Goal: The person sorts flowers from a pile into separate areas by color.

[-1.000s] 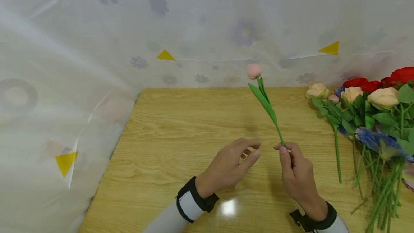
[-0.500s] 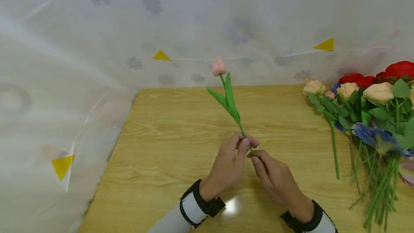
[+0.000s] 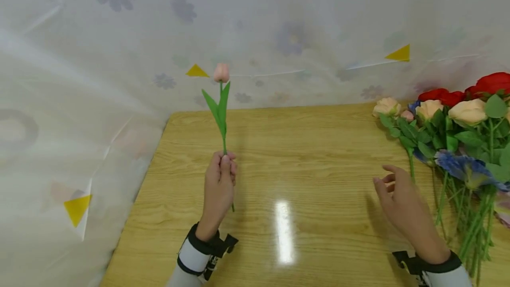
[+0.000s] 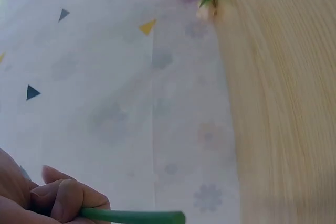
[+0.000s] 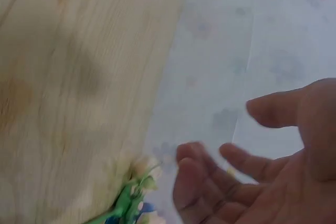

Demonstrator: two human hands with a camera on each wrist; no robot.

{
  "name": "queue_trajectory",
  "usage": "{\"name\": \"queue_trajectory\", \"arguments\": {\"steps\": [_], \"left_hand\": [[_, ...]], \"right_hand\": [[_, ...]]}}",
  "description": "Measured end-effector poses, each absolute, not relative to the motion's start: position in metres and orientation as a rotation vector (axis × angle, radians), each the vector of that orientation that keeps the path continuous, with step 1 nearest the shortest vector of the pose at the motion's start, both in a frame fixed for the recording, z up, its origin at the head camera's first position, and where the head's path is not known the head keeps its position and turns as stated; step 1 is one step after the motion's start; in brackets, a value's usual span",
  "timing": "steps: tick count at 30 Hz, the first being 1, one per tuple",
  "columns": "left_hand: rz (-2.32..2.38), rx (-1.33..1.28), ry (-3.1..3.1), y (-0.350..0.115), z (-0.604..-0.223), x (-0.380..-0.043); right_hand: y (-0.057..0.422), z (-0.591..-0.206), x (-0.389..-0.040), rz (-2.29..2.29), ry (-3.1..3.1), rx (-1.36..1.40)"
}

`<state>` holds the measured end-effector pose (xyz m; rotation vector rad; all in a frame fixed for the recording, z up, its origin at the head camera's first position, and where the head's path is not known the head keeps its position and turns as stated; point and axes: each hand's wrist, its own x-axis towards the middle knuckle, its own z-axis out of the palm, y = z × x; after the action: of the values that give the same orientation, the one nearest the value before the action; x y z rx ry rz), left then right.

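Observation:
In the head view a pink tulip (image 3: 221,73) with two long green leaves stands upright in my left hand (image 3: 218,183), which grips its stem between thumb and fingers. The lower stem pokes out below the palm. In the left wrist view, the cut end of the green stem (image 4: 142,216) sticks out from the curled fingers (image 4: 68,200). My right hand (image 3: 406,211) holds nothing, its fingers loosely bent and thumb apart, just left of the flower pile. The right wrist view shows those spread fingers (image 5: 194,182) over the scene, with flowers below them.
A pile of flowers lies along the table's right side: cream roses (image 3: 468,111), red blooms (image 3: 492,84) and a blue flower (image 3: 464,169), with their green stems (image 3: 476,229) toward the front. A patterned sheet (image 3: 318,21) hangs behind the wooden table (image 3: 311,145).
The tulip has passed from my right hand to my left, which has carried it leftward. My right hand has let go and moved right, close to the flower pile.

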<state>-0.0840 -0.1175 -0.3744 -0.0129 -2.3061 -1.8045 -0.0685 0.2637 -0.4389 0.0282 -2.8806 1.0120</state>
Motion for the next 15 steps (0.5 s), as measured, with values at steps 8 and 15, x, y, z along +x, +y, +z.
{"name": "queue_trajectory", "arguments": {"steps": [8,15], "left_hand": [[-1.62,0.214,-2.408,-0.175,-0.38,-0.088],[-1.425,0.425,-2.563,-0.226,-0.402,-0.103]], "right_hand": [[0.329,-0.453,-0.073,0.865,-3.251,-0.371],[0.335,-0.457,-0.071,0.799,-3.379,-0.393]]}}
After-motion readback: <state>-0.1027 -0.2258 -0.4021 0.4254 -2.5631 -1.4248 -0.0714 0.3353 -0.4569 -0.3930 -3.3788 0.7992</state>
